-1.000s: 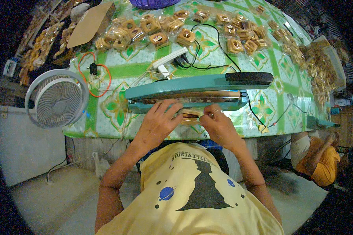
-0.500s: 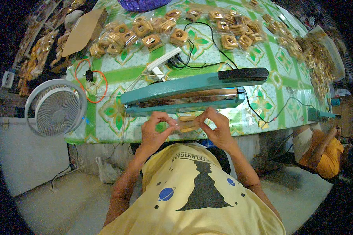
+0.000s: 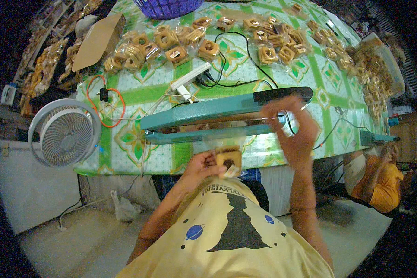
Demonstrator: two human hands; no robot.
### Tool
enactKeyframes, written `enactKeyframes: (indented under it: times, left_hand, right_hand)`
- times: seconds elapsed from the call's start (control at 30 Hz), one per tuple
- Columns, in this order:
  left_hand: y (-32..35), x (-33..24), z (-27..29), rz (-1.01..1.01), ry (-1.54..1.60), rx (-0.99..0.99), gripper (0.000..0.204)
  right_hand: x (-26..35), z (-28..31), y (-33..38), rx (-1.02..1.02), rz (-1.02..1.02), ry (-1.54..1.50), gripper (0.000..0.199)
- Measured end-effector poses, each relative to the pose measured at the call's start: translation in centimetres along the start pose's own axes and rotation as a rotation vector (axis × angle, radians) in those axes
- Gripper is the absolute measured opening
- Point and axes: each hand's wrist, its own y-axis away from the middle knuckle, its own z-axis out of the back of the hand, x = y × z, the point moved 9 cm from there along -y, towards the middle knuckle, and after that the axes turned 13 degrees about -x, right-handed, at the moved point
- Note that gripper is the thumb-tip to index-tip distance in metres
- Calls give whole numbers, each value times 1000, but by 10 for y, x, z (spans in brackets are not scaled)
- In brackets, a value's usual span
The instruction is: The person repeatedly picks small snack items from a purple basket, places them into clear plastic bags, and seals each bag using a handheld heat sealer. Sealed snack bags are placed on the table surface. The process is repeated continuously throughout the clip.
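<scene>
My left hand is closed on a clear plastic packet of square tan pieces with a round hole, which look like biscuits. The packet's loose end reaches into the gap of a teal bar heat sealer, whose upper arm is raised. My right hand is at the sealer's right end, just below its black handle. Motion smears its fingers, so I cannot make out whether they touch the handle.
Many similar packets lie across the far side of the patterned tablecloth. A white power strip with cables sits behind the sealer. A fan stands at left, a purple basket at the back. Another person sits at right.
Both hands were pinching the packet in front of the sealer. My right hand has let go and moved up and right toward the handle; my left has brought the packet's end into the sealer.
</scene>
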Motion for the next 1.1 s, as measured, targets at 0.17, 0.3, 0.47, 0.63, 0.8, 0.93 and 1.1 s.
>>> enactKeyframes:
  times: [0.17,0.3,0.47,0.63,0.8,0.93,1.1]
  left_hand:
    - [-26,2,4,202,105,-117,37]
    - [-40,-5,11,219,127,-155,40]
    - [-42,-3,13,221,142,-190,37]
    - [-39,-1,18,233,126,-253,39]
    - [-36,-1,17,277,151,-254,38]
    - [-35,-2,16,265,156,-271,37]
    - [-34,-1,16,288,156,-282,36]
  right_hand:
    - [-26,-21,-80,123,202,182,19]
    - [-77,-68,-61,635,50,347,25]
    - [-125,-80,-26,751,-225,174,28]
    - [-160,-95,7,789,-384,103,30]
    - [-167,-97,17,760,-394,94,32]
    - [-168,-97,17,748,-397,89,32]
    - [-171,-98,19,744,-418,90,32]
